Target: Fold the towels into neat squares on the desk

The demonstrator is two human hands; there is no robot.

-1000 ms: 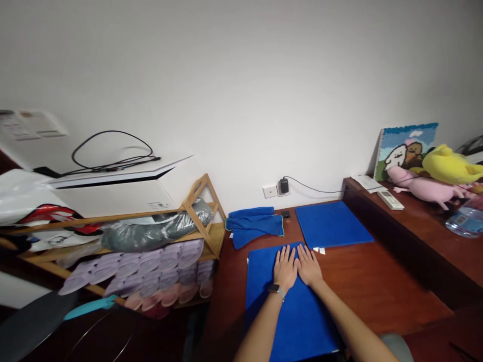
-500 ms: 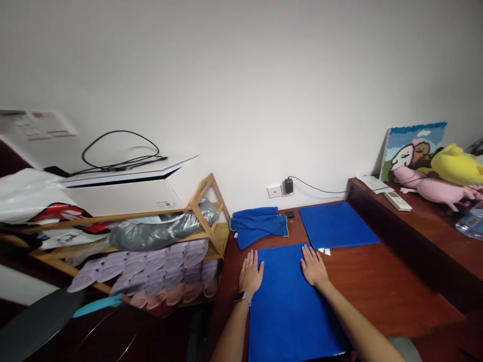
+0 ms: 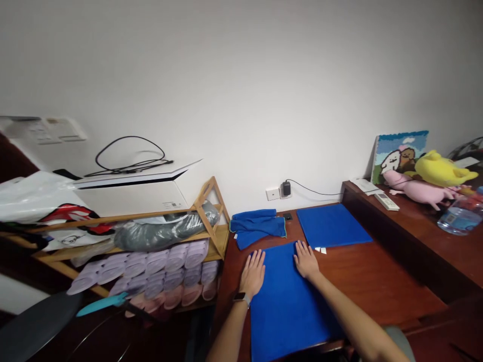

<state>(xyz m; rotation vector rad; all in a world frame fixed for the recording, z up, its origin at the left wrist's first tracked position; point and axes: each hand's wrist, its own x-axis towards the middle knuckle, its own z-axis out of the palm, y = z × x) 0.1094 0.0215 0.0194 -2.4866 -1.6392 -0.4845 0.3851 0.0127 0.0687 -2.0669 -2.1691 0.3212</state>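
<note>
A blue cloth (image 3: 289, 306) lies spread on the reddish-brown wooden desk (image 3: 370, 281), its near end reaching the desk's front edge. My left hand (image 3: 252, 274) rests flat at its far left corner, fingers stretched out, a watch on the wrist. Flat on the far right corner is my right hand (image 3: 306, 260), fingers extended. Behind and to the right lies a flat, squared blue cloth (image 3: 332, 224), with small white tags at its near edge. A crumpled blue cloth (image 3: 258, 226) with a greenish hem sits by the wall at the left.
At left, a wooden rack (image 3: 217, 234) holds purple and pink slippers (image 3: 162, 264) and a white box (image 3: 136, 193). On the raised right ledge are a remote (image 3: 387, 202), plush toys (image 3: 418, 188), a picture (image 3: 400, 153) and a plastic bottle (image 3: 458, 218). A black plug (image 3: 287, 188) is in the wall.
My right hand has shifted slightly left and inward along the cloth's far edge. The left hand stays at its corner. The view has turned slightly right.
</note>
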